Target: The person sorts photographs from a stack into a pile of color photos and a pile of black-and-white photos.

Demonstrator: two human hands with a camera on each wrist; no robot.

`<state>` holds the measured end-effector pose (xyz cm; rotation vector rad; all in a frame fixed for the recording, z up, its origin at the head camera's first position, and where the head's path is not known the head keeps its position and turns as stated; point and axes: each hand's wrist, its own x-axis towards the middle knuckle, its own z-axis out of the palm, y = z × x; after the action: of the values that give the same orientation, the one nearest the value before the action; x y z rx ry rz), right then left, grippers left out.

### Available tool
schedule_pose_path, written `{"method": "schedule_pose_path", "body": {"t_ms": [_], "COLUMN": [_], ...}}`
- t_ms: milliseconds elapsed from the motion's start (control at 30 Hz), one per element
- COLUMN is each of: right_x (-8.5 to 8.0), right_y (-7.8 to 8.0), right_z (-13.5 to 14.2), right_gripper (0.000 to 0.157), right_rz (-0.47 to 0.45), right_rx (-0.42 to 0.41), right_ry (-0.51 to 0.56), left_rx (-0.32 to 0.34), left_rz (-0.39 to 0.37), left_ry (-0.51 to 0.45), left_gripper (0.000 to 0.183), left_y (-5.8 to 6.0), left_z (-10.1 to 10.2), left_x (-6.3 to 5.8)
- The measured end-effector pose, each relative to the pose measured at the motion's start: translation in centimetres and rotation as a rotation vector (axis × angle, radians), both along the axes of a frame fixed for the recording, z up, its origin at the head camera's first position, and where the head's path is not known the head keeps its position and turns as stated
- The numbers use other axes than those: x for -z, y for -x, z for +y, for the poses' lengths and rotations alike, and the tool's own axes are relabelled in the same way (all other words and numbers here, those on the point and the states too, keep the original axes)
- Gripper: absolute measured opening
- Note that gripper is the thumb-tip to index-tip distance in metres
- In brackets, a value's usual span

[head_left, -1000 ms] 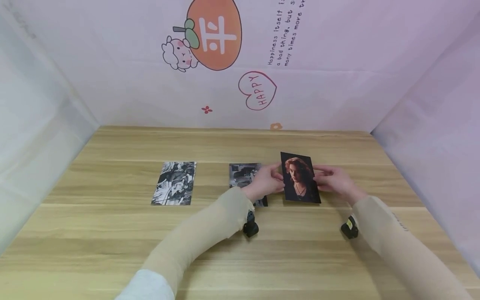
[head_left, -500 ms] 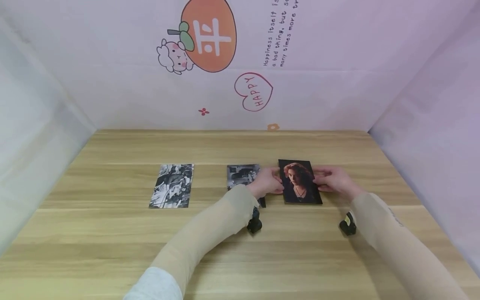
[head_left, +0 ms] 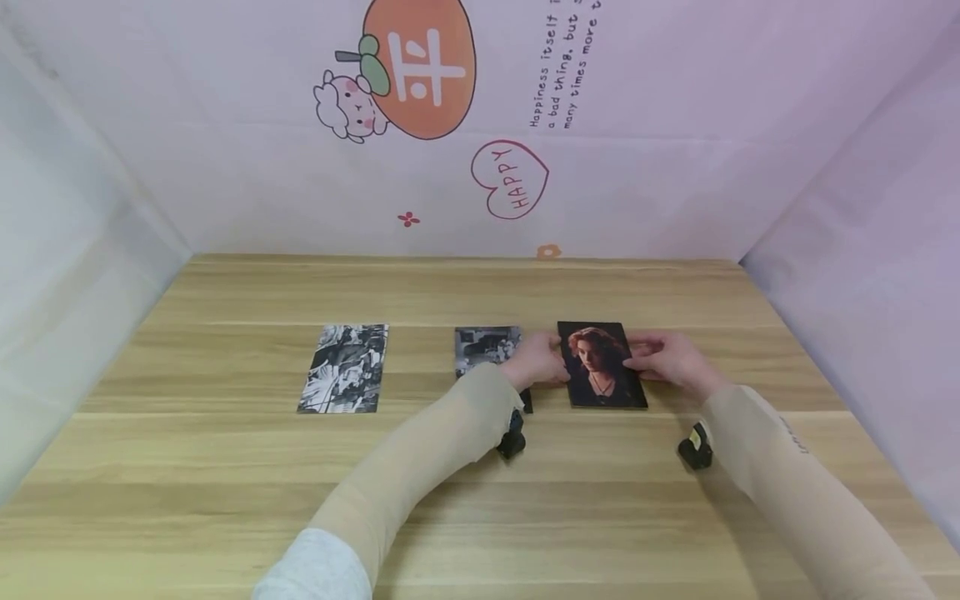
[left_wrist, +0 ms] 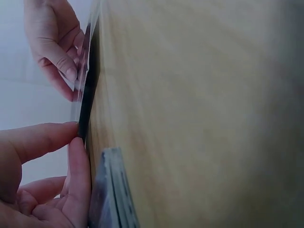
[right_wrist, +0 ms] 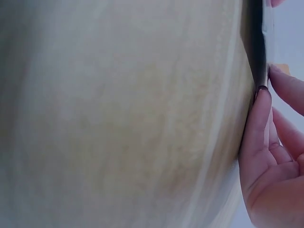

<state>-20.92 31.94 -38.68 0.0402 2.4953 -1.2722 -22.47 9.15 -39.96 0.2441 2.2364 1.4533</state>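
A dark colour photo card (head_left: 600, 367) bearing a portrait lies at right of centre on the table, close over the wood. My left hand (head_left: 536, 358) pinches its left edge between thumb and finger. At the opposite edge, my right hand (head_left: 671, 360) pinches it too. In the right wrist view the card's edge (right_wrist: 259, 52) shows thin between fingertips. A black-and-white photo stack (head_left: 480, 346) sits just left of it, partly covered by my left hand; its layered edges (left_wrist: 118, 190) show in the left wrist view.
Another black-and-white photo (head_left: 345, 371) lies farther left on the wooden table (head_left: 225, 467). Printed white cloth (head_left: 645, 192) stands behind the table, with plain cloth at both sides. Black wrist cameras (head_left: 696, 448) hang under the sleeves.
The portrait card, tilted up a second ago, has come down flatter to the table, its top edge lower. Both hands keep their grip. Since half a second ago it has barely shifted.
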Motion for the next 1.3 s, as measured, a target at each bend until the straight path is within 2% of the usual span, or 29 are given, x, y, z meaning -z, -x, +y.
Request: {"method": "schedule_pose_path", "body": {"t_ms": [100,233,333,600,867,1067,1233,1300], "right_x": [-0.1,-0.2,-0.2,-0.4,-0.5,-0.7,-1.7,-2.1], "right_y": [0.0,-0.1,-0.1,-0.2,-0.2,-0.3,-0.6,-0.7], "right_z": [0.0,-0.1,-0.1,-0.3,-0.4,0.0,0.0,-0.1], "right_gripper": [0.064,0.062,0.062,0.056,0.058,0.062,0.058,0.058], "right_rz": [0.028,0.071,0.096,0.162,0.154,0.091,0.1,0.108], "right_rx": [-0.007,-0.023,-0.036,-0.072,-0.077,-0.054,-0.051,-0.043], "right_ry": [-0.047,-0.115,-0.145,-0.219,-0.178,-0.094,-0.051,-0.045], "left_rx": [0.042,0.082,0.087,0.08,0.079,0.089,0.061,0.05], "left_rz": [0.097,0.228,0.26,0.269,0.272,0.224,0.077,0.04], "left_ry": [0.104,0.28,0.327,0.341,0.325,0.282,0.064,-0.007], "left_gripper": [0.07,0.072,0.072,0.073,0.063,0.072,0.07,0.068], "left_y": [0.0,-0.8,-1.3,-1.6,-1.4,-1.7,-1.7,-1.6], "left_z": [0.0,-0.1,-0.2,-0.1,-0.1,-0.4,-0.7,-0.8], "left_x": [-0.3,-1.3,-1.7,-1.7,-1.3,-1.6,-2.6,-3.0]}}
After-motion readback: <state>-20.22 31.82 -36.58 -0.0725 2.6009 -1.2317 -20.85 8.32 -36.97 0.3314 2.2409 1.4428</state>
